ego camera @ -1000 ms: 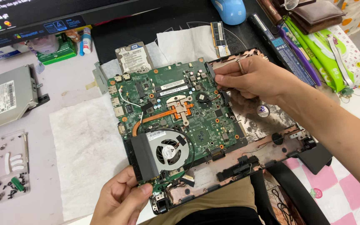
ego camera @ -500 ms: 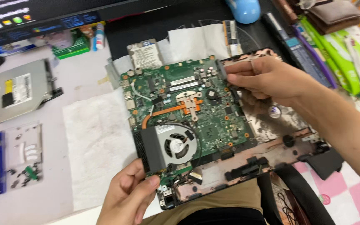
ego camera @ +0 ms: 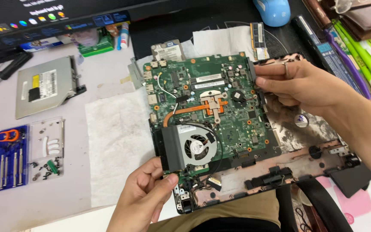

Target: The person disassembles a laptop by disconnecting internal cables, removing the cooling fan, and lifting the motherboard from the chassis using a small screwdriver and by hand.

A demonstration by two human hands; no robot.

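1. While I look down at the surface [ego camera: 65,189], my left hand [ego camera: 144,195] pinches the near left corner of the green motherboard [ego camera: 211,107], thumb on top just below the fan [ego camera: 198,148], fingers curled under the edge.
2. My right hand [ego camera: 299,83] grips the board's far right edge, fingers closed over it, a ring on one finger.
3. The motherboard sits tilted over the open laptop base [ego camera: 297,167], its right part covering the shell, its left part over a white paper towel [ego camera: 117,141].
4. A copper heat pipe [ego camera: 194,112] runs from the middle of the board down to the fan.
5. Far left on the surface lies a silver optical drive [ego camera: 44,86]; near left, a blue screwdriver set [ego camera: 9,159] beside a clear tray of screws [ego camera: 48,148].
6. Beyond the board lie a hard drive [ego camera: 168,50] and a memory stick [ego camera: 259,41]; a blue mouse [ego camera: 273,10] sits far right.
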